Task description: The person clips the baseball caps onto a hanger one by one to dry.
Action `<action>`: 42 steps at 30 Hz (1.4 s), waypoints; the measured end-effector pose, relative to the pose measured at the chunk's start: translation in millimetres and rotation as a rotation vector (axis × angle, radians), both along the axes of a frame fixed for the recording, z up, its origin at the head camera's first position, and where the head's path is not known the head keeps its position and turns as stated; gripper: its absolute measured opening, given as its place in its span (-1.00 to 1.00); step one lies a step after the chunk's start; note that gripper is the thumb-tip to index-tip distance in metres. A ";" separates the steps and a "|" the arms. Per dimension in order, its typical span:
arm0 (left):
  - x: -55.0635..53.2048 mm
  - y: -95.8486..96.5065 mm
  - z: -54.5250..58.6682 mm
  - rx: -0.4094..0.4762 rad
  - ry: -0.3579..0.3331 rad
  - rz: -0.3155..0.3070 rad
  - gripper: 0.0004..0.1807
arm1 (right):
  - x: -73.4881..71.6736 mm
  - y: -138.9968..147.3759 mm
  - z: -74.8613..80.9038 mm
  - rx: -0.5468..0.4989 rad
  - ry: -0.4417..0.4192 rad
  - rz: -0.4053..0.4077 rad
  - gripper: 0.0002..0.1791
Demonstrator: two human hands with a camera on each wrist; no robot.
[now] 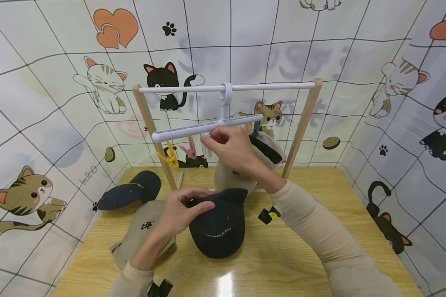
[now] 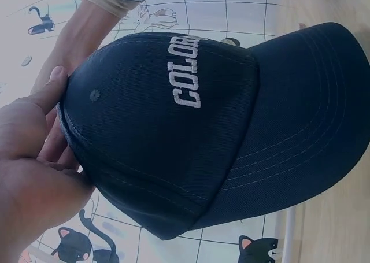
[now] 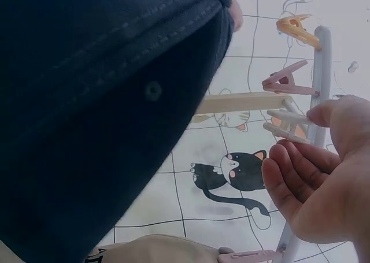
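Note:
In the head view, my left hand (image 1: 183,210) grips the back edge of a dark navy baseball cap (image 1: 219,231) with white lettering. The left wrist view shows this cap (image 2: 156,118) with its brim pointing right. My right hand (image 1: 232,148) is raised just under a white hanger (image 1: 208,128). Its thumb and fingers pinch a white clothespin (image 3: 289,124) on the hanger, best seen in the right wrist view. Beside it hang a pink clothespin (image 1: 188,147) and a yellow clothespin (image 1: 168,155). A beige cap (image 1: 232,175) hangs behind my right hand, partly hidden, near a teal clothespin (image 1: 256,128).
The hanger hooks over the white rail (image 1: 275,86) of a wood-sided rack (image 1: 301,128). Another navy cap (image 1: 130,192) and a beige cap (image 1: 143,227) lie on the wooden table (image 1: 282,264) at the left. Behind stands a cat-patterned cloth backdrop (image 1: 208,37).

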State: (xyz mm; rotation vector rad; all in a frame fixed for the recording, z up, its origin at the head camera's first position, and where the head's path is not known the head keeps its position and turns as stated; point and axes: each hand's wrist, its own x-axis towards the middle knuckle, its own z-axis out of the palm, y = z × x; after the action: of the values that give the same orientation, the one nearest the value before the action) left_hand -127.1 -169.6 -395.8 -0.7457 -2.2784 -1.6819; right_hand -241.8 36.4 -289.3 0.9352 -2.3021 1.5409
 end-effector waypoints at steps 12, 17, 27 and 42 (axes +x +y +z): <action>-14.0 -3.8 16.7 -0.061 0.023 0.005 -0.74 | -0.1 2.0 1.0 0.000 -0.005 0.014 -0.75; -20.6 -5.6 17.7 -0.063 -0.003 0.001 -0.74 | -0.4 1.5 0.0 -0.013 -0.005 0.018 -0.75; -36.5 -6.4 15.9 0.009 0.056 -0.029 -0.75 | -2.1 1.1 -0.5 -0.041 -0.005 0.027 -0.76; -52.4 -5.8 21.1 0.053 0.039 0.054 -0.75 | -2.3 4.8 1.5 -0.054 -0.083 0.042 -0.77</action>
State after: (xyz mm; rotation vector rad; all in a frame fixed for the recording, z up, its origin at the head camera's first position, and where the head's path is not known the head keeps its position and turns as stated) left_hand -179.5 -175.4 -374.7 -0.6933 -2.1989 -1.6823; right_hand -244.1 41.2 -287.8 0.9285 -2.2983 1.6803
